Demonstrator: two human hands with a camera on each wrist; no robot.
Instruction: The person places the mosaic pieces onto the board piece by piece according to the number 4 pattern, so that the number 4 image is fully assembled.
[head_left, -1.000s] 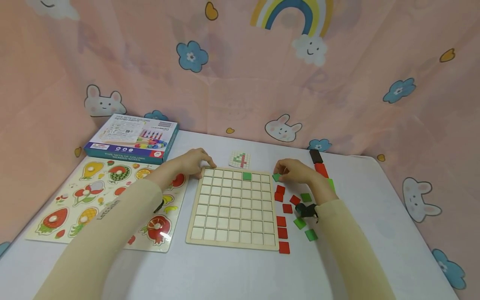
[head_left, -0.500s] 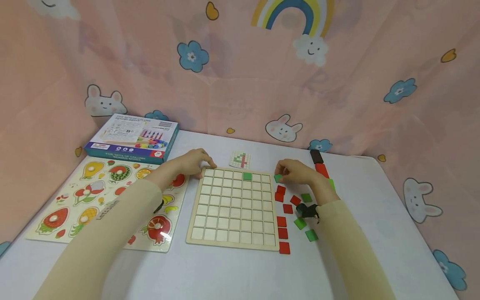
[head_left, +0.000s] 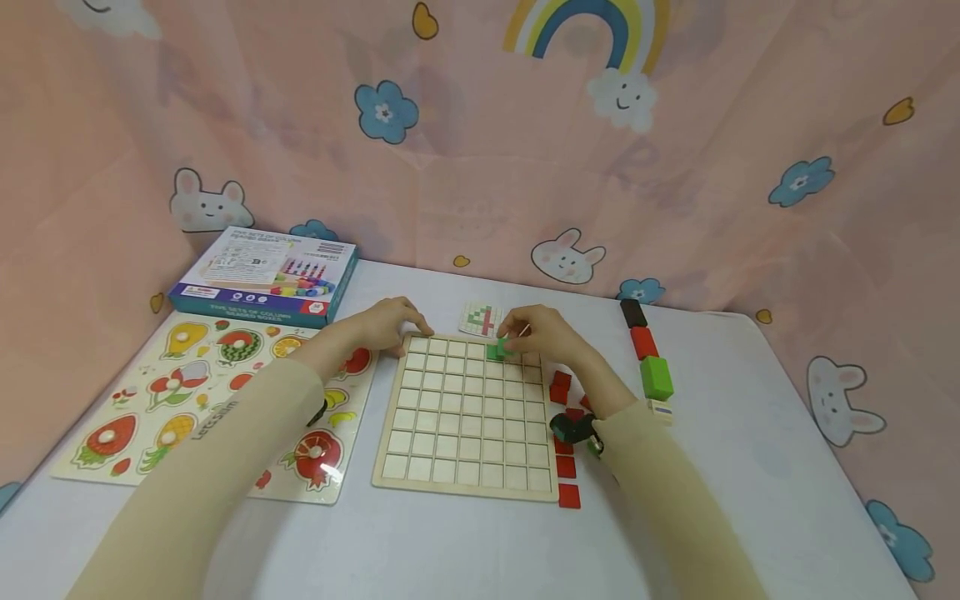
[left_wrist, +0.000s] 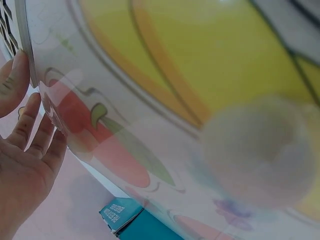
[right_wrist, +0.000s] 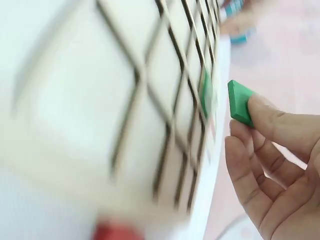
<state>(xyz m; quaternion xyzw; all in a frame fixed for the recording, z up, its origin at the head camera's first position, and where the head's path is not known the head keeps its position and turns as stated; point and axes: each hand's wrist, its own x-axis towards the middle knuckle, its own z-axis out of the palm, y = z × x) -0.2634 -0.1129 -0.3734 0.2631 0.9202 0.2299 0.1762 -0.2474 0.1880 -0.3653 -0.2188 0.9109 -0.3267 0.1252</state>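
My right hand point(head_left: 538, 331) pinches a green square tile point(right_wrist: 240, 102) between thumb and fingers, over the top row of a wooden grid board point(head_left: 459, 425). One green tile point(head_left: 492, 353) lies in that row, overlapped by the held one in the head view. My left hand point(head_left: 384, 323) touches the board's far left corner with thumb and index finger; in the left wrist view its other fingers are extended. Behind the board is a small card point(head_left: 478, 319) with a green and red grid pattern. Red tiles point(head_left: 566, 467) lie along the board's right side, partly hidden by the right arm.
A fruit puzzle board point(head_left: 202, 392) with knobs lies left of the grid board, under my left forearm. Behind it lies a flat box point(head_left: 262, 275). At the right stands a row of black, red and green blocks point(head_left: 657, 378).
My right hand has moved left with the green tile, from beside the board to over its top row. The right forearm now uncovers the block row. My left hand stays put.
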